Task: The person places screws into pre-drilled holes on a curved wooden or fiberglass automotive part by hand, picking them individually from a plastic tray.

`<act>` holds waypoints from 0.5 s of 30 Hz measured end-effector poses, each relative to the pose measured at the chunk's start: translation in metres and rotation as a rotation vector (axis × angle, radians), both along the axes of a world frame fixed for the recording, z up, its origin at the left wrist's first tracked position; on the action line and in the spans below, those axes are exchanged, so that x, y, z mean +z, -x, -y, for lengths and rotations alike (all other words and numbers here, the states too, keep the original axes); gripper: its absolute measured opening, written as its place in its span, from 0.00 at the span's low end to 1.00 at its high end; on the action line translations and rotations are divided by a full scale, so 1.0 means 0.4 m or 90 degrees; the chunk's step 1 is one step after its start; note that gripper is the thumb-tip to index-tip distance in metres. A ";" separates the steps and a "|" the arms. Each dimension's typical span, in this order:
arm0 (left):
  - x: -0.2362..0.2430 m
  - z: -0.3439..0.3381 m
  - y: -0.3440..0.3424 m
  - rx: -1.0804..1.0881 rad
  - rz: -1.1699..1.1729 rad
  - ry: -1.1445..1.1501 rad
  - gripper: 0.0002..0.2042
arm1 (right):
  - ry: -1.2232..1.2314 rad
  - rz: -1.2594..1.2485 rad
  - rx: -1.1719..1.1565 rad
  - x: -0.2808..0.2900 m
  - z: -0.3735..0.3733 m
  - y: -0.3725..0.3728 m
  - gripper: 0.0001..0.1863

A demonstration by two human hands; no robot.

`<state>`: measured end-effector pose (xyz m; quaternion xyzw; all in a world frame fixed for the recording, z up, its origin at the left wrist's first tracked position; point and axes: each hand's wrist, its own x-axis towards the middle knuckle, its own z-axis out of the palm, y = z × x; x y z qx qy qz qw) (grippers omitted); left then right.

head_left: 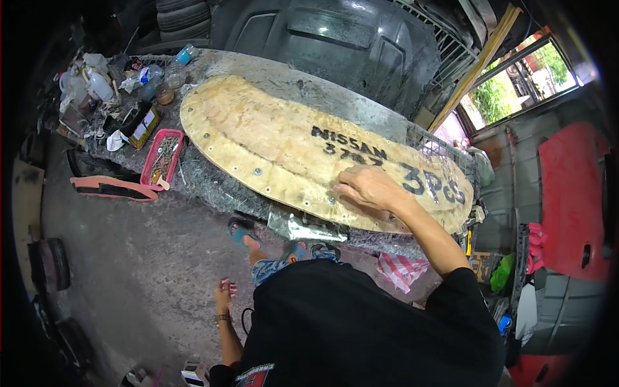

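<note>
A long, rounded yellowish fibreglass mould [258,122] lies across the workbench, with hand-painted black marks and several screw or bolt heads along its near edge. Over its right half, my right hand [369,187] is held low at the near edge. Its fingers are curled together, and whatever they pinch, if anything, is hidden. My left hand [225,294] hangs beside my body at the left, away from the bench, wearing a wristwatch [222,318]. Its fingers are curled in, and I cannot make out what is in them. Left of the mould stands a pink tray [159,160] of screws and bolts.
Plastic bottles [100,85] and a black-and-yellow box [143,128] crowd the bench's left end. A salmon-coloured curved panel [113,188] juts out below them. Dark vehicle panels [322,39] stand behind; a red panel [574,200] leans at the right. A striped cloth [401,269] hangs near the bench.
</note>
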<state>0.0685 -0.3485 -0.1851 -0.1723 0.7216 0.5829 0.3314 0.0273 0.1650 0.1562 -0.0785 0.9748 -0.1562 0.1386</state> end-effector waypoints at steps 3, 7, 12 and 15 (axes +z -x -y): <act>-0.013 0.011 -0.001 -0.004 0.014 -0.003 0.12 | 0.023 -0.072 0.008 0.004 -0.010 -0.005 0.13; -0.059 0.056 -0.041 0.009 0.024 -0.013 0.17 | -0.056 0.038 0.118 0.013 0.055 0.019 0.10; -0.063 0.074 -0.059 0.028 0.048 0.006 0.13 | -0.124 0.002 0.174 0.028 0.057 0.006 0.07; -0.059 0.099 -0.084 0.057 0.071 0.009 0.11 | -0.080 -0.053 0.218 0.003 0.065 0.029 0.07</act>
